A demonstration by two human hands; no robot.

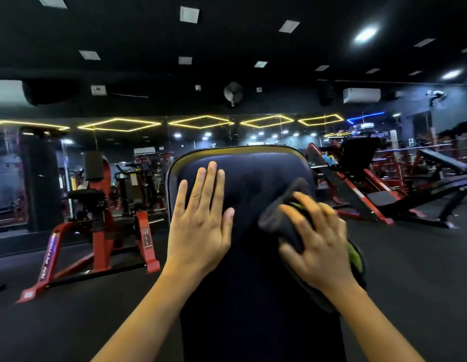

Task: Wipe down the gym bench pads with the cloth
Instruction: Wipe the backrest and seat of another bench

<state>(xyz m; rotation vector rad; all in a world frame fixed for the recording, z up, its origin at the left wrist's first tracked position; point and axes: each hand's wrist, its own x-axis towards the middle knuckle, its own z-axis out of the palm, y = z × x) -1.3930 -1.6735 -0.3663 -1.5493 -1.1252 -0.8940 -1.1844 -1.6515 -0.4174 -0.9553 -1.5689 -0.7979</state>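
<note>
With the left hand (201, 226) pressed flat, fingers released, on the bench pad (253, 178), the right hand (318, 241), fingers grasping the cloth (282, 220), should wipe in firm overlapping strokes.

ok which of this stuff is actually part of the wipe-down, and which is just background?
In the job:
- bench pad
- cloth, dark with a green patch, on the pad's right side
- right hand, holding the cloth against the pad
- left hand, flat on the pad

Background:
- red machine at left
- red and black machine at right
- wall fan
- air conditioner
</note>
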